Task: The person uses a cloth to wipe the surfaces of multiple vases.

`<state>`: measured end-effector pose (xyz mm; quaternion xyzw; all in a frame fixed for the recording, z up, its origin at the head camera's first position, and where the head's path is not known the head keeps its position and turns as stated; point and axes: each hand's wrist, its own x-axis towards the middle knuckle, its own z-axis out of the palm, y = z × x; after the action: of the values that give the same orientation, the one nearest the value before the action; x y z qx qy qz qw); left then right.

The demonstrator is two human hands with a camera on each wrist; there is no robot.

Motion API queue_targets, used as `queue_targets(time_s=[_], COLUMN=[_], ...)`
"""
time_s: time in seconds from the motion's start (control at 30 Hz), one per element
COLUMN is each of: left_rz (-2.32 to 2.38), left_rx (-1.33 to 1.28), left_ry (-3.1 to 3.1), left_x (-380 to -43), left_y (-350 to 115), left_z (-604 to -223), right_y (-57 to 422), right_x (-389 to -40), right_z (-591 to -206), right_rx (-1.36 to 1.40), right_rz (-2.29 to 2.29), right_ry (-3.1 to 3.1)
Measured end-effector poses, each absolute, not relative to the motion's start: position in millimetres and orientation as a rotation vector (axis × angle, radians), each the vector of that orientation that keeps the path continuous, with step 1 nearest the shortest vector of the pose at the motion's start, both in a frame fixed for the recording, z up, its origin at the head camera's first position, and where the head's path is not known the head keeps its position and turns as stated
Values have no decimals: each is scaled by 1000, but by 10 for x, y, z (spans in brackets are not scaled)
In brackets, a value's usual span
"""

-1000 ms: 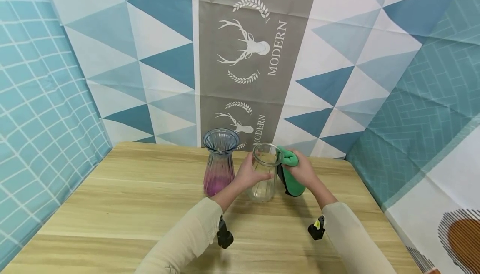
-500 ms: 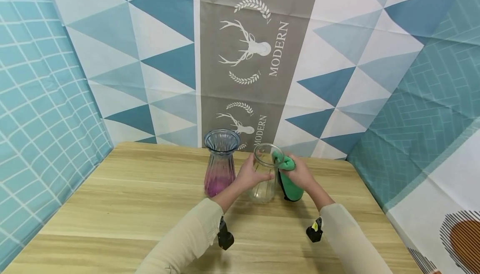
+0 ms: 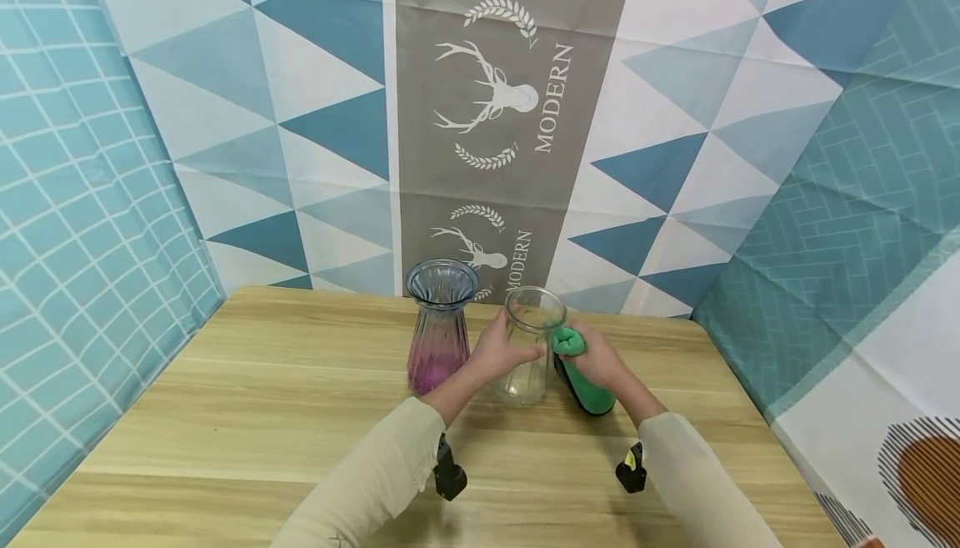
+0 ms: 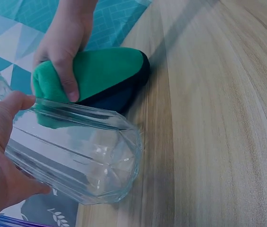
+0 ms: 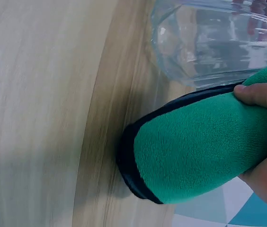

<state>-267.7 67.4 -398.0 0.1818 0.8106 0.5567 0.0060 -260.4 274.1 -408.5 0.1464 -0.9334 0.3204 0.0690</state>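
Note:
A clear ribbed glass vase (image 3: 528, 373) stands upright on the table, with my left hand (image 3: 504, 349) curled round its body below the rim. In the left wrist view the thumb and a finger lie on opposite sides of the glass (image 4: 72, 151). My right hand (image 3: 603, 358) grips a folded green cloth (image 5: 190, 146) with dark edging, held against or very near the vase's right side. The cloth's lower end hangs beside the vase. Close to my left hand stands a second vase (image 3: 441, 327), bluish at the flared top and pink-purple at the base.
The wooden table (image 3: 247, 414) stretches to the front and left. Behind it hangs a patterned backdrop (image 3: 322, 139) with blue triangles and a grey deer panel. Dark wrist cameras (image 3: 450, 473) hang below both forearms.
My right hand has drawn the green cloth down and outward from the vase's rim to its outer right side. My left hand still holds the vase in about the same place.

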Motion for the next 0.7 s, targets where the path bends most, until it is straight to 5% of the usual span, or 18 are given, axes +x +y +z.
queue_targets(time_s=[0.7], left_rz=[1868], left_rx=[434], left_ry=[2540], left_x=[-2659], left_y=[733], left_z=[-4041], right_y=[2766], right_x=[-2589], right_z=[-3953], right_rx=[349], right_rz=[1085], right_ry=[-2787])
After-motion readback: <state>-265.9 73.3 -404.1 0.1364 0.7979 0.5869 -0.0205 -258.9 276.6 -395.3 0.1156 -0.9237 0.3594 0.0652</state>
